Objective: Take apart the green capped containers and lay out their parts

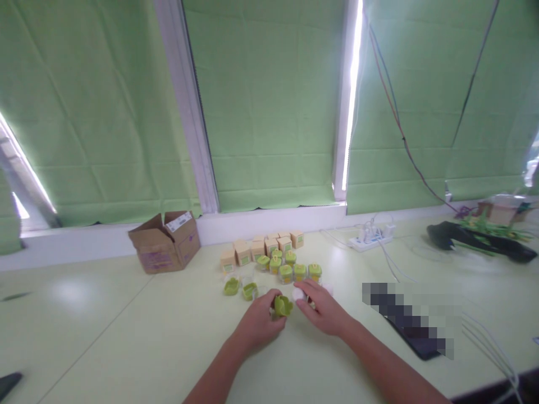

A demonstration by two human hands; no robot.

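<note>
My left hand (259,320) grips a small green lid (283,306) just above the pale table. Close to its right, my right hand (322,308) pinches a small white round piece (298,294). The two hands nearly touch. Just beyond them stand several small clear jars with green lids (300,271). Two loose green lids (240,288) lie to the left of my hands.
Several small tan boxes (261,247) are grouped behind the jars. An open cardboard box (165,242) sits at the back left. A white power strip (370,237) with cables lies at the back right, a dark flat object (416,336) at my right.
</note>
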